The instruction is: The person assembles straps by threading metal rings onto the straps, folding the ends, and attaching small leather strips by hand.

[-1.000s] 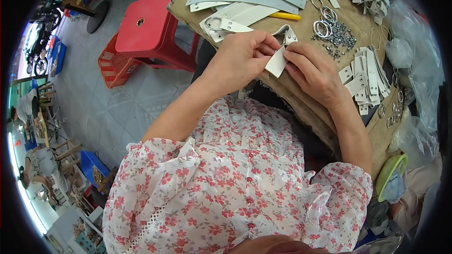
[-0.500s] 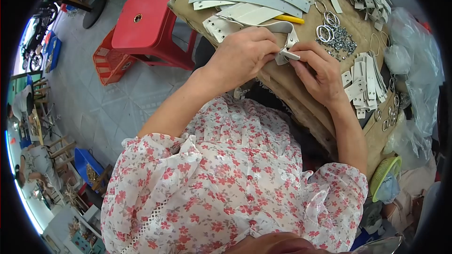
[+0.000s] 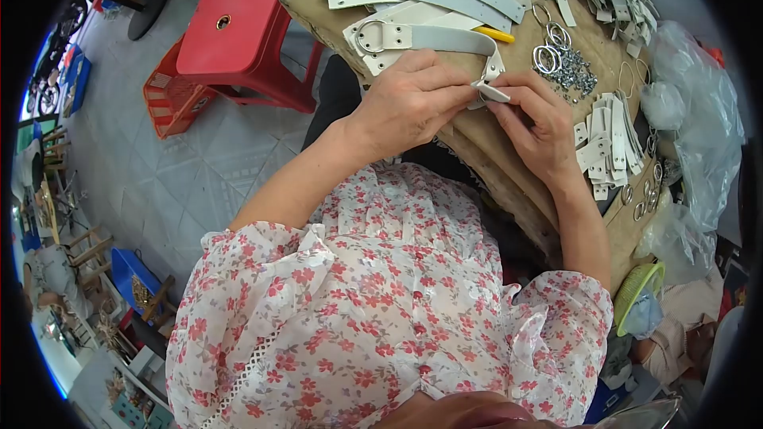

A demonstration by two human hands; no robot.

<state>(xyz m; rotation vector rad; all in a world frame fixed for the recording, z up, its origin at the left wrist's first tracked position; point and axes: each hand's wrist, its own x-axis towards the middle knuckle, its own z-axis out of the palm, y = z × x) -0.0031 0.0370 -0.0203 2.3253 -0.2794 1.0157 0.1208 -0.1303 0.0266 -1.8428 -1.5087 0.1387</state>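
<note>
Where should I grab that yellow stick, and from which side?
Probably the exposed right end of the yellow stick, pinched from above and the right with the right hand, once that lets go of the white strap. It is slim, its left end is hidden by pale straps, and bare tabletop borders the tip.

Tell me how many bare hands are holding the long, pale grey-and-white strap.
2: the left hand, at the left of the near end of the strap, and the right hand, opposite it. Some fingertips are hidden, but no third hand shows there.
</note>
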